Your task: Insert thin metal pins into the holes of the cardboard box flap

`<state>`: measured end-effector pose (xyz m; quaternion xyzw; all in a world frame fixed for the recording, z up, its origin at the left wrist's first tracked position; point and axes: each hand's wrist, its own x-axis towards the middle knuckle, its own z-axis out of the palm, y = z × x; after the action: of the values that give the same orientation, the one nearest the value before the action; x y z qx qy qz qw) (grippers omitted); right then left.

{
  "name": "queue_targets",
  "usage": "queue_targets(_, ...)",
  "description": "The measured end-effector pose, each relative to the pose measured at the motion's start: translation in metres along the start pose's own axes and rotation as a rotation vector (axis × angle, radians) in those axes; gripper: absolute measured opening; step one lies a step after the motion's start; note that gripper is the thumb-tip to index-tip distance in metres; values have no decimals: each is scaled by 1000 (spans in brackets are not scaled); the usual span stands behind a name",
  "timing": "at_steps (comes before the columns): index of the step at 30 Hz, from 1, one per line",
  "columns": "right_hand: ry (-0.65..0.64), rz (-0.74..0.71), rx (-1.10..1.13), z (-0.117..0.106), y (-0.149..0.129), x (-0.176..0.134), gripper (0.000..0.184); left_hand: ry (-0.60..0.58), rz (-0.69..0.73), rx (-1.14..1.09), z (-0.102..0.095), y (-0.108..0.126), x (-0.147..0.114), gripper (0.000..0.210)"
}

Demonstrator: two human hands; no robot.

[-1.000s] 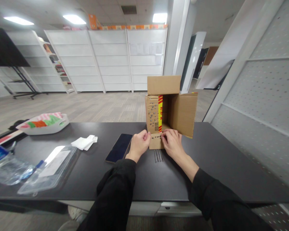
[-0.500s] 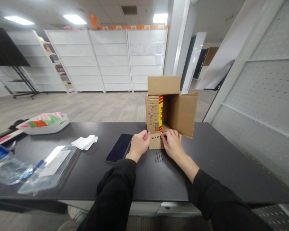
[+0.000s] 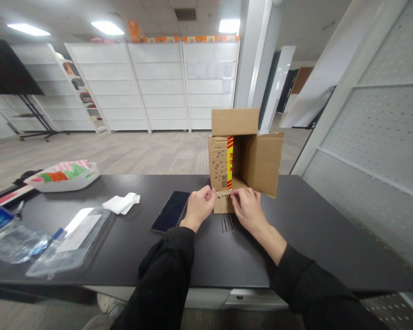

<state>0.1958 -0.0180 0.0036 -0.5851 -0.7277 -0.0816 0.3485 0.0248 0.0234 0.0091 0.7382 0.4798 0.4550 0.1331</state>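
An open cardboard box (image 3: 218, 160) stands on its side with its opening towards me, and several small round grey heads dot its left panel. Its lower flap (image 3: 223, 207) hangs forward with a row of dark dots near the top. My left hand (image 3: 201, 205) is closed at the flap's left edge, thumb and curled fingers against the cardboard. My right hand (image 3: 248, 206) pinches at the right end of the dot row; whatever is between its fingertips is hidden. Several thin metal rods (image 3: 227, 223) show below the flap, between my hands.
Left of my hands lie a dark phone (image 3: 171, 211), white tissues (image 3: 121, 203) and a clear plastic case (image 3: 72, 243). Further left are a water bottle (image 3: 13, 240) and a white basket (image 3: 62, 183) with colourful cloth. The black table (image 3: 223, 261) ends just before me.
My right hand's fingers have shifted slightly down at the flap. My left hand and the box stay almost the same.
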Motion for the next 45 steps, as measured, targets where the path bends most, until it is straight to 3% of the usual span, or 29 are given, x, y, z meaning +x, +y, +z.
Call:
queue_targets(20, -1, -26, -55, -1, 0, 0, 15, 7, 0, 5, 2, -2, 0, 39)
queue_targets(36, 106, -47, 25, -19, -7, -4, 15, -4, -24, 36, 3, -3, 0, 39)
queue_targets(45, 0, -137, 126, -32, -4, -30, 11, -15, -23, 38, 2, -2, 0, 39)
